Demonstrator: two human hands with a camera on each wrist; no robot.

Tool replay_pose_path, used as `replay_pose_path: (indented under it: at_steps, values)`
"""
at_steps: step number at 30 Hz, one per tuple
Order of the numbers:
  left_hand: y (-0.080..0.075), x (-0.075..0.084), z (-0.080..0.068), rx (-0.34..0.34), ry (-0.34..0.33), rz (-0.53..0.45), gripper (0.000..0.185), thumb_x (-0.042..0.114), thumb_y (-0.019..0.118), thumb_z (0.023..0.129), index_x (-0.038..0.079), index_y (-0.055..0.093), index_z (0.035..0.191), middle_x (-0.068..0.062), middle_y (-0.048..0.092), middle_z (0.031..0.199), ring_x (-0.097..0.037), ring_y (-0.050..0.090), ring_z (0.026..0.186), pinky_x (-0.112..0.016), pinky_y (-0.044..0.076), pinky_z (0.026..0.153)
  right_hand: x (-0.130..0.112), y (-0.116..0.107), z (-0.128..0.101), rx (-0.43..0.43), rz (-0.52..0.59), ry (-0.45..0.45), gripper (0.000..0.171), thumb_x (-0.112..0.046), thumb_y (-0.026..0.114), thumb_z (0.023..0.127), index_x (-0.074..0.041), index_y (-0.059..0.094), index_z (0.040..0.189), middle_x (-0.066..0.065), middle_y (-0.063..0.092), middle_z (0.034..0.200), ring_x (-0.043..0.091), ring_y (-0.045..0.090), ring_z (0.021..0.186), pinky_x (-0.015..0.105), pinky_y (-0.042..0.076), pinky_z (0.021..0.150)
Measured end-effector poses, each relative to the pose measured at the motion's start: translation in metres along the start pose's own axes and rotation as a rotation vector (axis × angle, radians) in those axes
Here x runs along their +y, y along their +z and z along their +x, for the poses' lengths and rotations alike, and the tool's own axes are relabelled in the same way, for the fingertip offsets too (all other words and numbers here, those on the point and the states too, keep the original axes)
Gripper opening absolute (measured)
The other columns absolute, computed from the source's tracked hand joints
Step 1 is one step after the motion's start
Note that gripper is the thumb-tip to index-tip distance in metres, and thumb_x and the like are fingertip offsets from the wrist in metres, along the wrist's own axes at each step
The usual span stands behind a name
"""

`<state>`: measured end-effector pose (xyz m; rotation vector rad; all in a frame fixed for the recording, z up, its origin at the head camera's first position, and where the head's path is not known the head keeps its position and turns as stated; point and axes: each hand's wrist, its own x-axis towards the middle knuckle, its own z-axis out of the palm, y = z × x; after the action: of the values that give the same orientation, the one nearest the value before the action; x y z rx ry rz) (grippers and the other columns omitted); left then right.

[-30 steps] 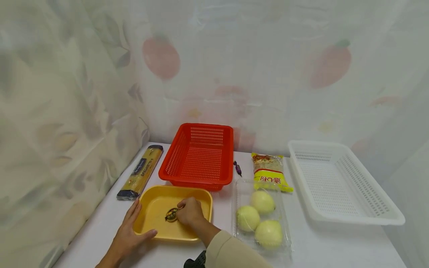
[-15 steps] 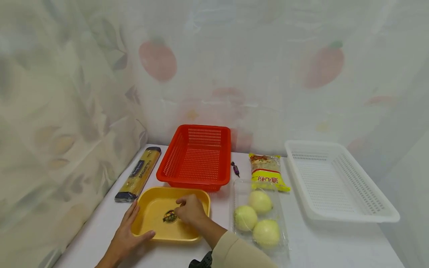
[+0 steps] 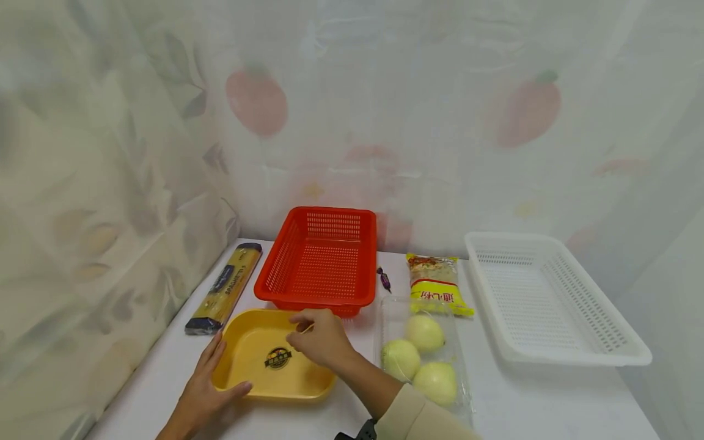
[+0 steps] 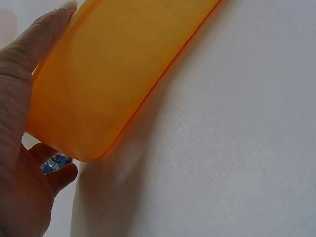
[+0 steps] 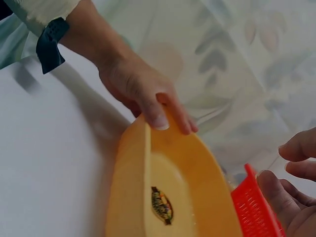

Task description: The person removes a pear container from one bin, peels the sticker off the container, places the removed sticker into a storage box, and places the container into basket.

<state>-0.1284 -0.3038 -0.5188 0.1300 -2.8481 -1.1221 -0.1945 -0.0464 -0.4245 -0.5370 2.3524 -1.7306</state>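
A shallow yellow tray (image 3: 250, 345) lies on the white table near the front left, with a round dark sticker (image 3: 278, 358) on its floor. My left hand (image 3: 208, 384) grips the tray's near left corner, thumb over the rim and fingers along the outer side. In the left wrist view the tray (image 4: 113, 64) fills the top, with the left hand (image 4: 19, 98) against it. My right hand (image 3: 320, 340) hovers over the tray's far right part with loosely curled fingers and nothing seen in it. In the right wrist view the sticker (image 5: 161, 205) lies untouched, apart from the right hand (image 5: 284, 197).
Behind the tray stands a red basket (image 3: 324, 263). A spaghetti pack (image 3: 225, 287) lies at the left wall. To the right are a purple candy (image 3: 384, 279), a noodle packet (image 3: 437, 284), a clear pack of three pale round fruits (image 3: 420, 360) and a white basket (image 3: 544, 299).
My right hand has lifted off the sticker and moved up toward the tray's far right rim. The sticker stays in the tray. The left hand keeps its hold.
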Motion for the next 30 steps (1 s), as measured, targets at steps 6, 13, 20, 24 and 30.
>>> replay_pose_path:
  at_steps: [6,13,20,24,30]
  values:
    - [-0.002,0.001,0.000,-0.006,-0.008,0.015,0.112,0.044,0.082,0.074,-0.005,0.017,0.150,-0.018,0.005,0.159,-0.049,0.013,0.137,-0.069,0.019,0.100,-0.014,-0.018,-0.012,-0.030,0.032,-0.045,0.026,-0.012,0.076,0.079,-0.010,0.074,0.105,-0.003,0.063,0.085,0.010,0.062,0.070,0.024,0.052,0.060]
    - [-0.002,0.004,0.000,-0.007,-0.015,0.033,0.112,0.045,0.082,0.073,-0.007,0.018,0.150,-0.019,0.005,0.158,-0.050,0.013,0.137,-0.070,0.019,0.100,-0.023,-0.037,-0.025,-0.039,0.041,-0.119,0.028,-0.014,0.076,0.081,-0.012,0.073,0.109,-0.006,0.065,0.089,0.011,0.061,0.076,0.025,0.053,0.065]
    - [-0.001,0.002,0.000,0.006,0.003,0.028,0.112,0.045,0.082,0.073,-0.007,0.019,0.150,-0.018,0.006,0.159,-0.049,0.014,0.137,-0.069,0.020,0.100,-0.029,-0.060,-0.042,-0.028,0.058,-0.151,0.029,-0.014,0.075,0.083,-0.013,0.071,0.112,-0.003,0.064,0.094,0.015,0.062,0.082,0.027,0.054,0.069]
    - [-0.001,0.002,0.000,0.001,-0.009,0.039,0.112,0.046,0.082,0.073,-0.006,0.019,0.150,-0.018,0.006,0.159,-0.050,0.014,0.137,-0.069,0.019,0.100,-0.030,-0.075,-0.052,-0.014,0.077,-0.143,0.032,-0.015,0.074,0.084,-0.015,0.070,0.115,-0.001,0.064,0.098,0.017,0.063,0.083,0.029,0.054,0.068]
    - [-0.001,0.003,0.000,-0.002,-0.010,0.058,0.113,0.047,0.082,0.072,-0.007,0.019,0.149,-0.019,0.006,0.158,-0.051,0.016,0.136,-0.069,0.020,0.100,-0.028,-0.094,-0.064,0.013,0.094,-0.145,0.030,-0.013,0.073,0.085,-0.016,0.070,0.114,0.005,0.064,0.099,0.021,0.064,0.083,0.032,0.055,0.068]
